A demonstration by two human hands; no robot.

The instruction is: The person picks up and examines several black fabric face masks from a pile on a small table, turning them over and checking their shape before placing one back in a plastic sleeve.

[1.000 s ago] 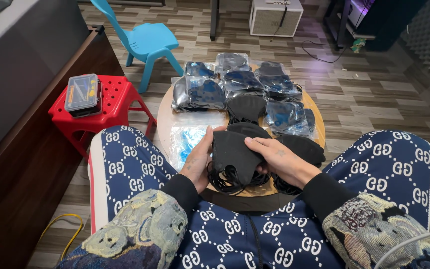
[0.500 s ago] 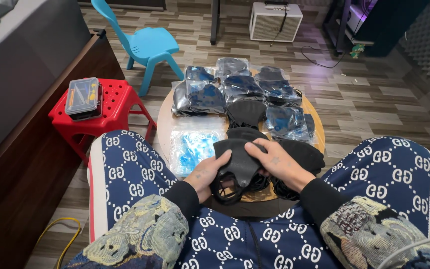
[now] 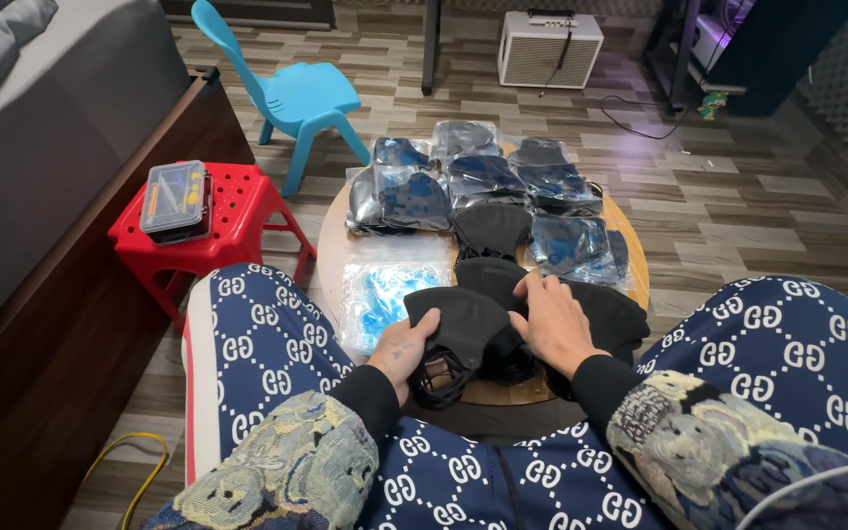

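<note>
Both on the black mask (image 3: 463,329) atop the round table (image 3: 331,245): left hand (image 3: 402,345) gripping its edge, right hand (image 3: 554,324) pressing flat, seemingly open.

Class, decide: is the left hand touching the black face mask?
Touching: in the head view the left hand has its fingers on the black face mask.

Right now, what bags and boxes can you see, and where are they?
Bagged masks: clear shiny bags with dark masks, far half of round table.
Empty bags: flat clear stack with a blue tint, left of left hand.
Case: clear lid, dark base, on red stool.
</note>
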